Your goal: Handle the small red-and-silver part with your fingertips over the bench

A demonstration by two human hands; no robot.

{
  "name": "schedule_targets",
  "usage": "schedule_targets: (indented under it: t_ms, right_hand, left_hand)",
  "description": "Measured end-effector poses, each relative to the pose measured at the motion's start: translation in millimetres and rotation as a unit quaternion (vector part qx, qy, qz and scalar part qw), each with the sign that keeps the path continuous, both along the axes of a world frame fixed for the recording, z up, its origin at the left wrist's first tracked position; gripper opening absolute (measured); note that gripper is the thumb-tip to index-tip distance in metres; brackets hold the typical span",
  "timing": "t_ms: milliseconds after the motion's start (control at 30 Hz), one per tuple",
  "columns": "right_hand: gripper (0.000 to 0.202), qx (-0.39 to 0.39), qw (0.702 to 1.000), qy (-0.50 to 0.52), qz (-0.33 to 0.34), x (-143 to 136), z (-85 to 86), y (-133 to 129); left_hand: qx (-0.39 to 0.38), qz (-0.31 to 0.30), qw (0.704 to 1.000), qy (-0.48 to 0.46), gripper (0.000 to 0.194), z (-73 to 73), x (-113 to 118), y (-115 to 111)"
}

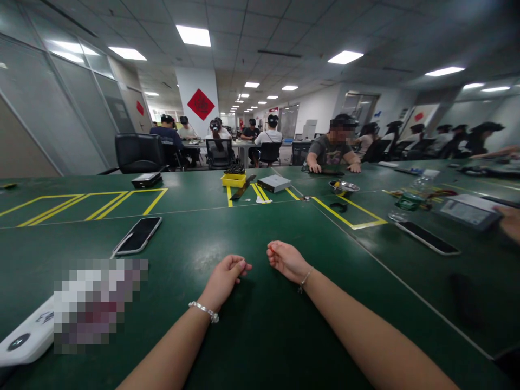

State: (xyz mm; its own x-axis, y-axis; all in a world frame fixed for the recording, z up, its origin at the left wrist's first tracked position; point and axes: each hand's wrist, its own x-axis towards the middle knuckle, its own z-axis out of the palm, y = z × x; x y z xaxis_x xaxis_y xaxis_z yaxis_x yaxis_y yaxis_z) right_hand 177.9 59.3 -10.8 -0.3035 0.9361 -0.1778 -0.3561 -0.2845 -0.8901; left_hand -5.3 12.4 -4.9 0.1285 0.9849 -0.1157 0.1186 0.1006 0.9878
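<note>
My left hand (pixel 228 279), with a clear bead bracelet (pixel 204 310) at its wrist, is closed above the green table (pixel 244 227). Its thumb meets the curled fingers. Across a short gap, my right hand (pixel 289 261) is also closed, fingers curled and thumb pressed in; a thin bracelet (pixel 305 277) circles that wrist. A small reddish spot shows near the right thumb tip. Whether either hand holds anything tiny cannot be made out. Nearest to the left hand lies a phone (pixel 139 235) with a dark screen.
At left lies a white device (pixel 28 336), partly blurred. Farther off are a yellow bin (pixel 233 180), a grey box (pixel 274 183) and a metal bowl (pixel 344 187). Another phone (pixel 427 237) and a metal-cased unit (pixel 470 211) lie right, near someone's hand (pixel 509 222). A person (pixel 333 143) sits opposite.
</note>
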Motion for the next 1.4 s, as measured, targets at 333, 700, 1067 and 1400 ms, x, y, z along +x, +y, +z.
schedule_targets:
  t_ms: [333,700,1067,1400]
  right_hand:
    - [0.019,0.034,0.999,0.030,0.007,-15.0,-3.0,12.8]
    - [0.019,0.029,0.996,0.045,0.065,-10.4,-5.5,12.4]
    - [0.023,0.066,0.997,-0.041,0.000,-19.3,0.0,4.0]
    - [0.012,0.136,0.969,-0.200,-0.053,-36.4,-0.6,-5.8]
  left_hand:
    - [-0.031,-0.006,0.999,-0.006,0.028,2.2,15.2,23.6]
    - [0.061,0.025,0.997,0.031,0.018,-7.8,18.3,27.7]
    - [0.132,0.079,0.983,0.098,0.023,-7.9,23.1,24.0]
    - [0.181,0.099,0.944,0.258,0.014,-9.5,22.8,21.7]
